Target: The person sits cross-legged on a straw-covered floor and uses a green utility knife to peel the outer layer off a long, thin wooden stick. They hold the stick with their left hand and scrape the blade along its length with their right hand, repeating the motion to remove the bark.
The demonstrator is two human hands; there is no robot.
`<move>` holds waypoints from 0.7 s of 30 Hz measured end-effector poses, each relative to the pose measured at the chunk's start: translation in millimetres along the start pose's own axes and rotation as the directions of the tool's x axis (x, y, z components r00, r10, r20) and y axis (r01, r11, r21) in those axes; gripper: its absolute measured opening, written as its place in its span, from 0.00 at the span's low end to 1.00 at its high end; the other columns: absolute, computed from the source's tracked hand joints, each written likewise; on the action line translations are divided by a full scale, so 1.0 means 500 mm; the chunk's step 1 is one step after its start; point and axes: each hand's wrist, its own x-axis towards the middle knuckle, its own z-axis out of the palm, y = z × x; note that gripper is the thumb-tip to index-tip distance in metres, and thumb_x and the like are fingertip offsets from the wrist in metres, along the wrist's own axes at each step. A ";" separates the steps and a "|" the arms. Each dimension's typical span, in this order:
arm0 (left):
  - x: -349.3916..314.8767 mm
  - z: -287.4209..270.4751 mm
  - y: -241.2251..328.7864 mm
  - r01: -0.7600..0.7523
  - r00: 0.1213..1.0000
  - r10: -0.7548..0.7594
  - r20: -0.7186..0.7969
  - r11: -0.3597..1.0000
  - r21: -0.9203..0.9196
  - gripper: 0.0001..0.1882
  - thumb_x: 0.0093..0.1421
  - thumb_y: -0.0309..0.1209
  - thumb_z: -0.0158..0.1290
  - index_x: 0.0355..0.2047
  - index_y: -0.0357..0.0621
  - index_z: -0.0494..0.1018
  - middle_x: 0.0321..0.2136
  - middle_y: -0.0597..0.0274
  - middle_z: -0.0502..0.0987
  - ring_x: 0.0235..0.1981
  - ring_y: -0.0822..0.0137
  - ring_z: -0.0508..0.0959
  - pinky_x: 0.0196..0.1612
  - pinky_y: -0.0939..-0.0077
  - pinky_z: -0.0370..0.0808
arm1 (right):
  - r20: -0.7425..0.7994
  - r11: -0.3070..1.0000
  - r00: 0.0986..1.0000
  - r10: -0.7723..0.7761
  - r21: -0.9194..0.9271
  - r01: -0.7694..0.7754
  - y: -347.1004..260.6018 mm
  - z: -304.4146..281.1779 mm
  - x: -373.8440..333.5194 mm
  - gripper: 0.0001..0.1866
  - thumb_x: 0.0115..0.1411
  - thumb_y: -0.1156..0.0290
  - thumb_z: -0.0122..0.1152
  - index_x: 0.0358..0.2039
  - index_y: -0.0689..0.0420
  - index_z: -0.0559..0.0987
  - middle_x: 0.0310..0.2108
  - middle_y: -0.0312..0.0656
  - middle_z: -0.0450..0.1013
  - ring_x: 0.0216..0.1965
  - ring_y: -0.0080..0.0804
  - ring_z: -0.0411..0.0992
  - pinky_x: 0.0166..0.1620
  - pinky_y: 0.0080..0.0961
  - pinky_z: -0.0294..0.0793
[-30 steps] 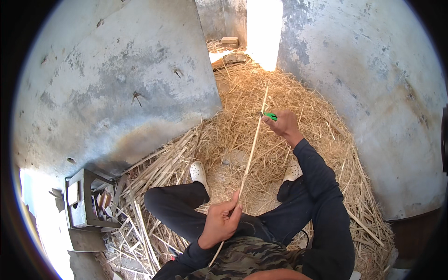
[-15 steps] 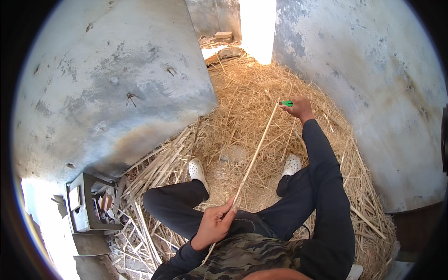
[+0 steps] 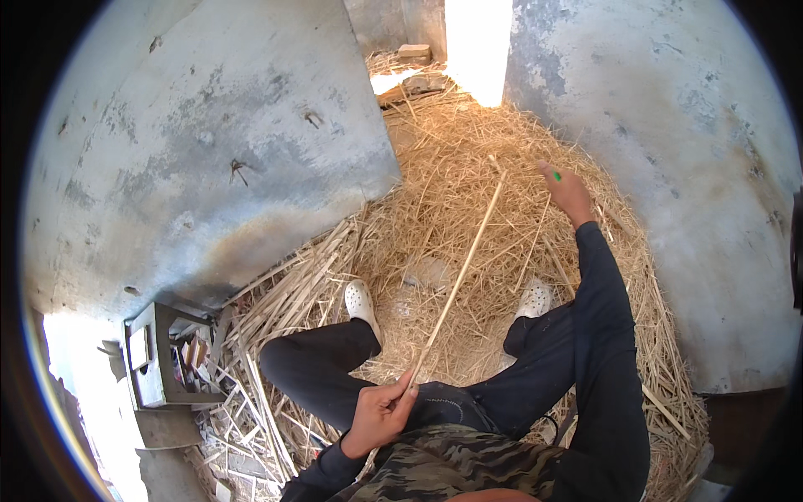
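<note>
My left hand (image 3: 381,418) is closed around the lower part of a long, thin, pale stick (image 3: 459,280), probably a split cane or bamboo strip. The stick slants up and away from my lap, its far end over the straw. My right hand (image 3: 569,197), arm stretched out, is closed on a small green-handled knife (image 3: 558,176). Only a bit of green shows between the fingers; the blade cannot be made out now. That hand is to the right of the stick's far end, apart from it.
Loose straw and shavings (image 3: 443,151) cover the floor, with long strips (image 3: 276,314) piled at left. Worn grey walls (image 3: 217,142) flank me on both sides. A small wooden box (image 3: 155,368) with odds and ends stands at left. A brick (image 3: 415,52) lies by the bright doorway.
My right hand, with the green-handled knife, has swung right and away from the stick's far end, which it was touching or close to. My left hand keeps its grip.
</note>
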 end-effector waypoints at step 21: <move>0.160 0.034 0.031 0.099 0.991 -0.128 0.025 0.617 -0.781 0.19 0.67 0.26 0.47 0.56 0.34 0.67 0.14 0.76 0.59 0.13 0.84 0.57 0.19 0.87 0.57 | -0.010 0.689 0.691 -0.723 0.061 0.722 -0.286 0.034 -0.287 0.36 0.48 0.26 0.52 0.09 0.49 0.73 0.06 0.37 0.62 0.10 0.34 0.65 0.15 0.32 0.61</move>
